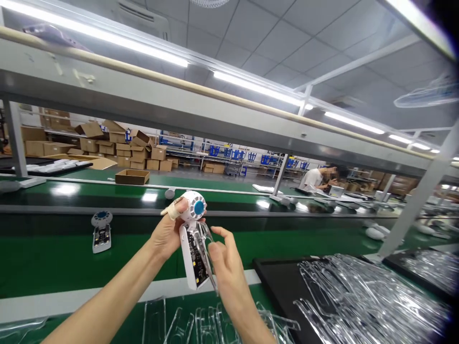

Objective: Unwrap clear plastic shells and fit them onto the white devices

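My left hand [168, 235] is closed around the neck of a white device with a round, fan-like head [194, 205]. The head has a blue centre, and an exposed circuit board [198, 263] runs down its open handle. A finger of this hand wears a beige wrap. In my right hand [227, 263], thumb and fingers pinch a clear plastic cover [205, 253], held at a slant along the front of the handle. Whether the cover touches the board I cannot tell. A similar device [102, 234] lies on the green belt to the left, its board facing up.
Many clear plastic covers [358, 291] fill a black tray [267, 274] at right. More clear pieces [208, 322] lie in front of me. A slanted metal post [418, 196] rises at right. Across the belt stand an open carton [132, 177] and a co-worker [312, 179].
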Demonstrator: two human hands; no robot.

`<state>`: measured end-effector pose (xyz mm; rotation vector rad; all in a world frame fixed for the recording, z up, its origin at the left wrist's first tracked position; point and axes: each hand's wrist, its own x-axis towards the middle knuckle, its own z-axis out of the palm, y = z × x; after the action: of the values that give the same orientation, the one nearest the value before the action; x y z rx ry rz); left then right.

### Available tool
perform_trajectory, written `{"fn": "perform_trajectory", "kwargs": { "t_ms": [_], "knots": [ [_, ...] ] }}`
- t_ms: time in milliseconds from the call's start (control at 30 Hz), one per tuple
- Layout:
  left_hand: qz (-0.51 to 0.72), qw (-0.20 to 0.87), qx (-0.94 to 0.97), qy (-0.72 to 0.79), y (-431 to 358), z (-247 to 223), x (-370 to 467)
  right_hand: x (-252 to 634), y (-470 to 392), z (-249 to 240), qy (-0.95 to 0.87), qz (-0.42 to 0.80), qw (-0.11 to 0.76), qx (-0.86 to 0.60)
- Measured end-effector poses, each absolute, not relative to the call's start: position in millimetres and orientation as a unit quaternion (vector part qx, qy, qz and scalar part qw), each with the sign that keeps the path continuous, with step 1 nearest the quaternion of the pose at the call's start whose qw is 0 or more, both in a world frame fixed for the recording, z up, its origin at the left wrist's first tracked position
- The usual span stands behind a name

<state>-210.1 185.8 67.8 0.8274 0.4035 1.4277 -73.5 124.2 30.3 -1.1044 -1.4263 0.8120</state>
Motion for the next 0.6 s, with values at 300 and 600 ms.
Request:
{"fn": "perform_trajectory", "kwargs": {
  "t_ms": [300,600],
  "knots": [
    [0.649,0.658,0.349,0.157,162.8,75.8,-218.5,-94.1,107.7,44.8,-0.636,0.259,0.529,-0.498],
    [0.650,0.645,0.365,0.168,154.1,75.0,-227.3,-110.3,103.5,29.5,-0.688,0.131,0.431,-0.569]
  ]
}}
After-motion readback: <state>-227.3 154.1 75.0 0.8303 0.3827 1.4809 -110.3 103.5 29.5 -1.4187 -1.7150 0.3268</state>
